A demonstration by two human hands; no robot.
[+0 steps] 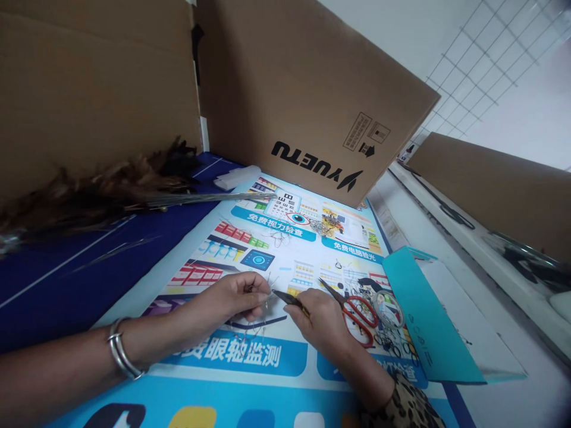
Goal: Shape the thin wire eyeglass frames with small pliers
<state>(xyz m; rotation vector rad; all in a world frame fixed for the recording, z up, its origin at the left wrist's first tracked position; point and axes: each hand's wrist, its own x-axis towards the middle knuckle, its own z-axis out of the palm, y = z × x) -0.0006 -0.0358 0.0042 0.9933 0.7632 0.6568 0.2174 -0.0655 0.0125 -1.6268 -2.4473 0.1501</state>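
Note:
My left hand (238, 297) pinches a thin wire piece (268, 292) between thumb and fingertips; its exact shape is too small to make out. My right hand (322, 318) is wrapped round dark needle-nose pliers (288, 298), whose tip points left and meets the piece at my left fingertips. Under my left hand, small wire bits (252, 336) lie scattered on the printed sheet (289, 389). Scissors with red-orange handles (363, 321) rest just right of my right hand. Beside them are a round clear dish (388, 309) and a pile of dark wire loops (397, 345).
An open teal box (417, 321) stands at the right. Brown feathers (102, 184) and a bundle of long thin wires (209, 198) lie at the left on a blue surface (89, 273). Large cardboard panels (294, 77) wall off the back; a small wire heap (322, 226) lies before them.

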